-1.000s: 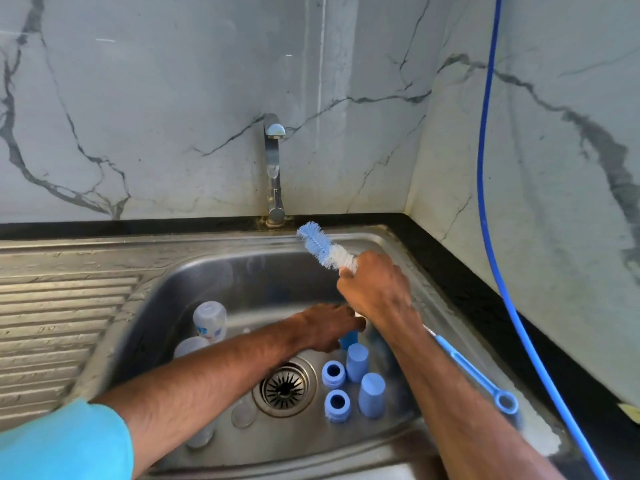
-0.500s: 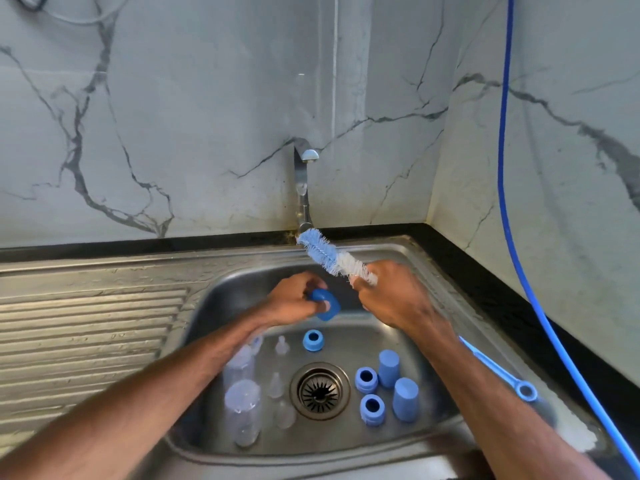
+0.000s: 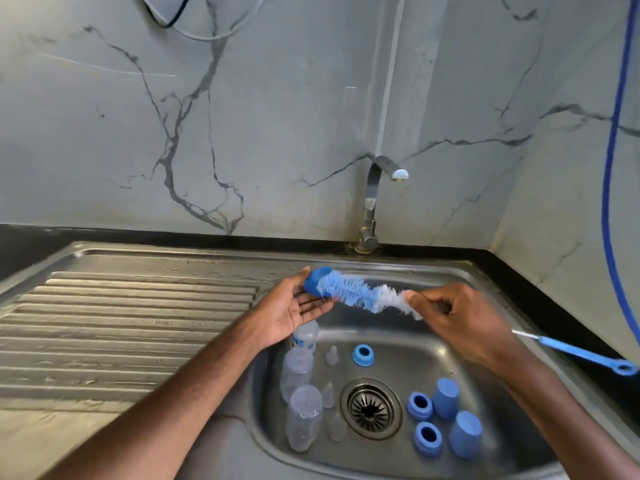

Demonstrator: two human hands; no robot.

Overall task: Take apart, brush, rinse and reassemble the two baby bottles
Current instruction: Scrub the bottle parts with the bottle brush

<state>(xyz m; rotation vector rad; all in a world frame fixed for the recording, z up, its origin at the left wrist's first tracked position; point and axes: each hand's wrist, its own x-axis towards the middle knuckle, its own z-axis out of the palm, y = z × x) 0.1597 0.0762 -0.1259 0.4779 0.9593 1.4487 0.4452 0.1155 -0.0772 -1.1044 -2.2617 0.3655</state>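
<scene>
Blue caps (image 3: 465,434) and collar rings (image 3: 428,435) are lying nearest in the steel sink (image 3: 433,351), with clear bottles (image 3: 304,420) and teats left of the drain. Above them, the right hand (image 3: 460,320) is pinching the bottle brush (image 3: 360,295) at the base of its bristles, while the left hand (image 3: 294,306) is cradling a blue ring (image 3: 317,280) loosely in half-open fingers, bristles pushing into it. Being light, hard and probably slippery, the ring is best gripped around its rim. Farthest back, the tap (image 3: 375,199) is standing dry.

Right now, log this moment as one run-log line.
step: brushing ring | left hand: holds blue ring | right hand: holds bottle brush, bristles in ring | tap: off
</scene>
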